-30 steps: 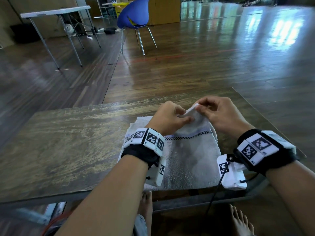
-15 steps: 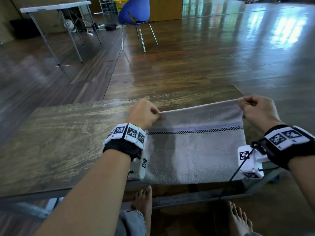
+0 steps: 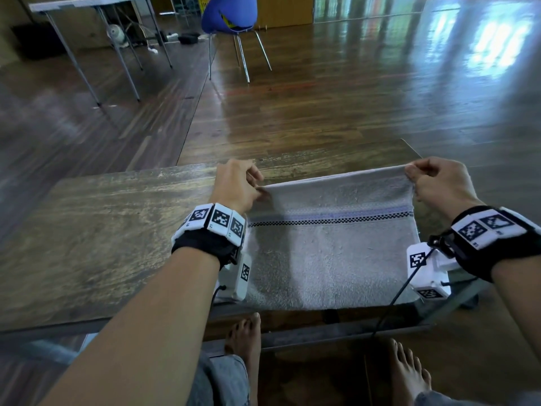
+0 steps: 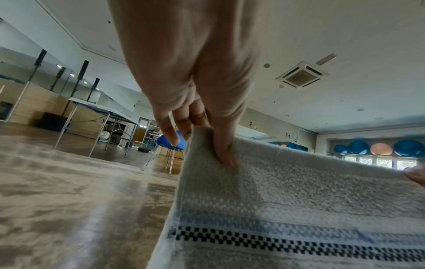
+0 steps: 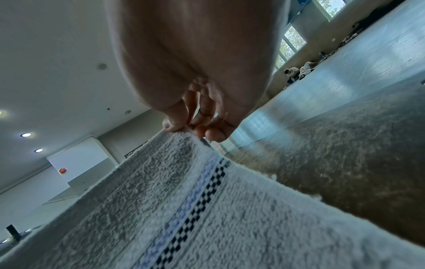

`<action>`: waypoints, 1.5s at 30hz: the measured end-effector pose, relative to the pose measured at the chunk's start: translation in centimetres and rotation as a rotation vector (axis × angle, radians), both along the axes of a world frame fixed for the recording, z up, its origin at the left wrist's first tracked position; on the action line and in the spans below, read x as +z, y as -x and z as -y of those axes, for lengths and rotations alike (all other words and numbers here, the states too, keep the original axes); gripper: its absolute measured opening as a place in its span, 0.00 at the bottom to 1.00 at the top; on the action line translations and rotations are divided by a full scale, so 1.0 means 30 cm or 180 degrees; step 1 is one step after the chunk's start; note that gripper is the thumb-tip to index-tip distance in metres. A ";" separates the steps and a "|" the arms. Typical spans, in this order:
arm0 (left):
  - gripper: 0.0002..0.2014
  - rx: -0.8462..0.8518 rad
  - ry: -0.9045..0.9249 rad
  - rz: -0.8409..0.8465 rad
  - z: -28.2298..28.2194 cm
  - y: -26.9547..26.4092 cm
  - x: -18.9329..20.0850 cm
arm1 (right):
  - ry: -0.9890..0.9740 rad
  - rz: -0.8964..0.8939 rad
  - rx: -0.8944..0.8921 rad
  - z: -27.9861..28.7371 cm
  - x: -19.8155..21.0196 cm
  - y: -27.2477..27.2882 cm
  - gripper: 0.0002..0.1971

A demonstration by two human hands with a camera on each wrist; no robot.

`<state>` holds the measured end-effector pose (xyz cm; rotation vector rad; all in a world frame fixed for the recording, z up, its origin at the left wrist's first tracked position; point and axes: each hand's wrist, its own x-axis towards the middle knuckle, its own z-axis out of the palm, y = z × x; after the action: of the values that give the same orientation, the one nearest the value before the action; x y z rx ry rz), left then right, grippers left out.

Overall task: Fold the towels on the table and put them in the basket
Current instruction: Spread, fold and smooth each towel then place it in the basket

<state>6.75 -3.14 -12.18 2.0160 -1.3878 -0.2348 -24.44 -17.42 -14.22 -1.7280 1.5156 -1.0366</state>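
Observation:
A grey towel with a pale blue band and a black checkered stripe lies spread on the right part of the wooden table. Its far edge is lifted off the tabletop and stretched taut between both hands. My left hand pinches the far left corner; the left wrist view shows the thumb pressed on the towel at that corner. My right hand pinches the far right corner, the fingertips closed on the towel edge. No basket is in view.
The table's right corner lies just behind the towel, and the near edge is under my wrists. A blue chair and a white folding table stand on the wooden floor beyond. My bare feet are under the table.
One second ago both hands were together at the middle of the bunched towel. They have moved apart to its two far corners, pulling it out flat and wide.

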 end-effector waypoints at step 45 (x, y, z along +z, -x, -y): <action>0.15 -0.0317 -0.0066 -0.1280 -0.102 -0.073 -0.007 | 0.0443 0.0437 0.0657 0.028 -0.058 0.119 0.12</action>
<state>8.94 -0.09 -12.38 1.7916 -1.2294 -0.6622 -28.03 -18.27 -15.97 -1.8234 1.1773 -1.1486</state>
